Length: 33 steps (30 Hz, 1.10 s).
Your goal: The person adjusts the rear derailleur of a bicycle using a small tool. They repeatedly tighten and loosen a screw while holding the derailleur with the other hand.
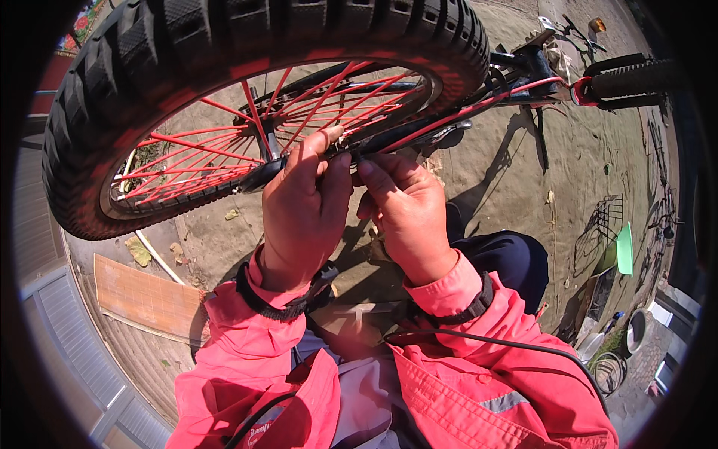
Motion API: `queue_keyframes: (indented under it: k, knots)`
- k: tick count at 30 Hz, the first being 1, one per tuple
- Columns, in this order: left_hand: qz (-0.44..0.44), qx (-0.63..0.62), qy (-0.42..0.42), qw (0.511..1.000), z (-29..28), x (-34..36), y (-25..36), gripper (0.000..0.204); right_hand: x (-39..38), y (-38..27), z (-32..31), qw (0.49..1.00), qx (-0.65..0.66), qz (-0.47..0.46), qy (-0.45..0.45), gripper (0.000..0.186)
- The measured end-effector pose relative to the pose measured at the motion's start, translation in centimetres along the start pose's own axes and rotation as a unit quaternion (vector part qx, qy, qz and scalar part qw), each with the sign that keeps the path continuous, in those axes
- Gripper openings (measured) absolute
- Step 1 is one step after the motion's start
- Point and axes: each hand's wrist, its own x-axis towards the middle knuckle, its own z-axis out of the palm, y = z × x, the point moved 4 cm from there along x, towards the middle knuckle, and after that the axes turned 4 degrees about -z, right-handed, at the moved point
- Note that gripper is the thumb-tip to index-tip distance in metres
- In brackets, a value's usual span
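A bicycle wheel with a black knobby tyre [176,52] and red spokes [202,142] fills the upper left. Below and right of it runs the dark bicycle frame [396,138], with a red cable or line [479,107] along it. My left hand [303,206] is at the frame tube by the rim, index finger extended upward and thumb beside it, around a small part I cannot make out. Close on its right, my right hand [407,213] pinches something small and dark against the frame; the fingertips hide most of it.
Another tyre [636,81] on the bicycle juts out at the upper right. A brown board [146,299] lies on the ground at left. On the right are a green plastic piece [624,249], a wire rack [607,217] and a round basin [637,331]. A black cable [516,348] crosses my right sleeve.
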Motion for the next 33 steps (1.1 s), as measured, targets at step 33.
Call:
queue_keyframes:
  k: [33]
  knots:
    - [-0.03,0.037,0.001,0.999,-0.4,-0.3,-0.2,0.034,0.4,-1.4,0.2,0.959,-0.25,-0.126,0.042,0.016]
